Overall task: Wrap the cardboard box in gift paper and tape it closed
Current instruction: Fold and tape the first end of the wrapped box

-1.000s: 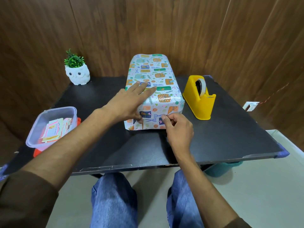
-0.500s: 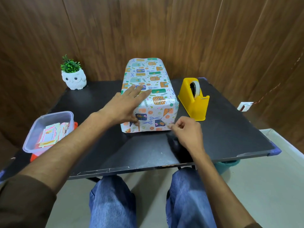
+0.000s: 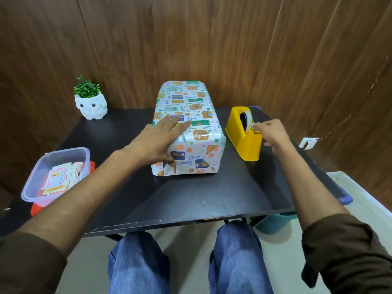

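The left hand (image 3: 157, 143) lies flat, fingers straight, on the wrapped box (image 3: 199, 115). The box stands mid-counter (image 3: 191, 198), long axis running away from the person. Just right of it, the right hand (image 3: 273, 134), the nearer one, pinches the tape (image 3: 247, 120) at the tape dispenser (image 3: 244, 143).

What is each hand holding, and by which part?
Right hand pinches the tape by its loose end at the dispenser; left hand rests flat on the wrapped box.

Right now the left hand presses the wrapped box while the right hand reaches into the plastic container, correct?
Not quite. The head view shows the right hand at the yellow tape dispenser, pinching the tape; the left hand does press the wrapped box.
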